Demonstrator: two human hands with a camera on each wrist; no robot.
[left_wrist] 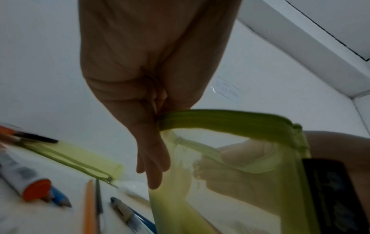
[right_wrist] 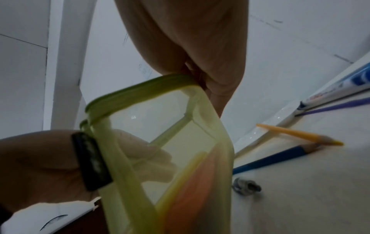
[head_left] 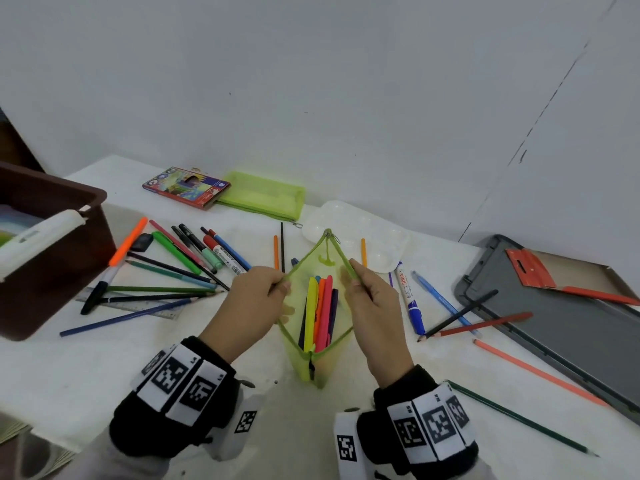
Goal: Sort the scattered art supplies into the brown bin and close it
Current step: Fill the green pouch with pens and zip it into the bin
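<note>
- Green see-through mesh pouch (head_left: 313, 337) sits at table centre, unzipped and pulled wide into a diamond shape. Left hand (head_left: 254, 304) pinches the left zipper edge, right hand (head_left: 372, 306) pinches the right edge, both with fingers curled onto the fabric.
- Inside the pouch: a bundle of highlighters (head_left: 320, 311) in yellow, orange, pink and a dark one, tips toward 12 o'clock.
- Brown bin (head_left: 52, 258) is at 9 o'clock from the pouch, rigid plastic with rounded corners, open. A white bar-shaped thing lies across its rim; pretty hard to say what else is in there.
- Grey lid (head_left: 568, 327) lies flat at 3 o'clock, with pencils resting over its edge.
- Loose pens, markers and pencils (head_left: 183, 261) fan out at 10 o'clock over a clear ruler (head_left: 138, 308). A blue-capped marker (head_left: 410, 299) lies at 2 o'clock.
- At 12 o'clock: white glossy paint palette (head_left: 356, 233), a second flat green pouch (head_left: 263, 197) and a coloured pencil box (head_left: 187, 187).
- Left wrist view shows the thumb and fingers (left_wrist: 140, 120) squeezing the thick zipper band from below, and the other hand through the mesh; the head view can't show that.
- Right wrist view shows a metal sharpener (right_wrist: 247, 186) on the table beside a blue pencil (right_wrist: 276, 157).
</note>
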